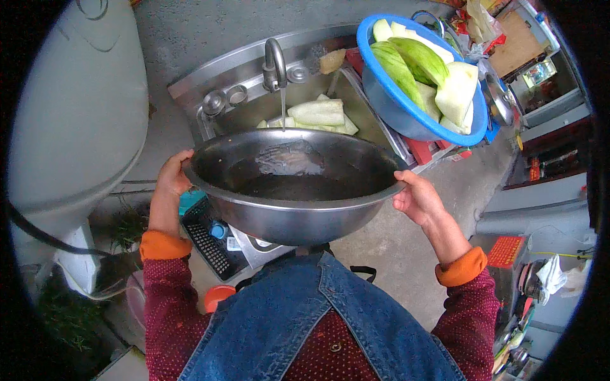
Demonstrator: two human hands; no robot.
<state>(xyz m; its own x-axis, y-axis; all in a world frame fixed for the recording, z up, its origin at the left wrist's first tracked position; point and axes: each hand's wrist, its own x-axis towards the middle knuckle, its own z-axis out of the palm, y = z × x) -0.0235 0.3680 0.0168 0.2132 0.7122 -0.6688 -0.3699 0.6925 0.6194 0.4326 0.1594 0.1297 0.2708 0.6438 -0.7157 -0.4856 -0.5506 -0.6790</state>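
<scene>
Between my hands is a wide stainless steel basin (pixel 295 216), held over the near edge of the sink. My left hand (pixel 173 173) grips its left rim, and my right hand (pixel 418 195) grips the right rim with the thumb on top. Dark water (pixel 298 185) with a bright reflection lies inside the basin. Behind its far rim, a thin stream runs from the faucet (pixel 275 63). Pale green peeled melon pieces (pixel 316 113) lie in the sink (pixel 238 124), partly hidden by the basin.
A blue plastic tub (pixel 406 105) heaped with green-skinned melon pieces (pixel 422 60) stands right of the sink. A sponge (pixel 332 61) sits on the sink's back ledge. Below left are a black plastic basket (pixel 213 244) and an orange bowl (pixel 219 297). A large pale tank (pixel 76 95) stands at left.
</scene>
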